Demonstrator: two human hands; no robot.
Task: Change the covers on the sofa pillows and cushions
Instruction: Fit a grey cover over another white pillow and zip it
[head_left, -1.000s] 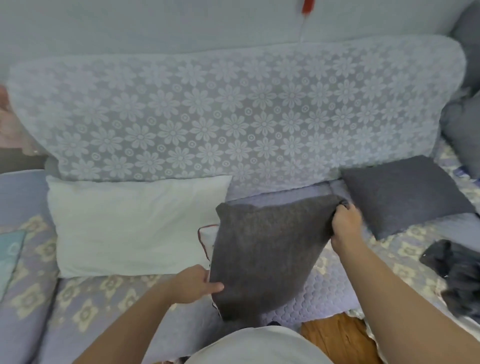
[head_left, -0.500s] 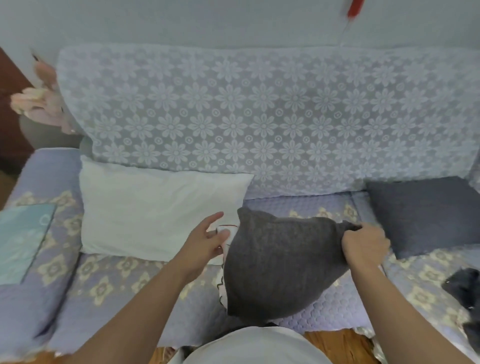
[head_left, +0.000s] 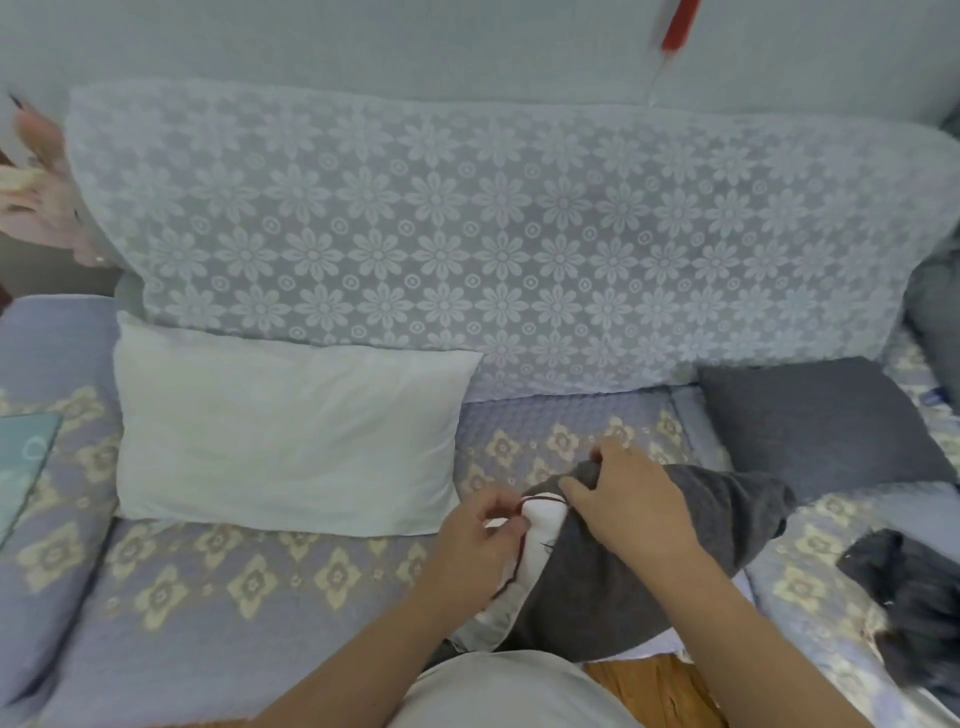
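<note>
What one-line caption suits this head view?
Left hand pinches the white pillow's corner while right hand grips the grey cover over the sofa seat.

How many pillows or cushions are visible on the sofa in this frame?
3: a bare white pillow at left, a dark grey cushion at right, and the half-covered cushion in the hands. Others may lie out of frame.

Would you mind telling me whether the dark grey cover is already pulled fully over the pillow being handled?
No, the pillow's white corner with red piping sticks out of the dark grey cover by the left hand.
</note>
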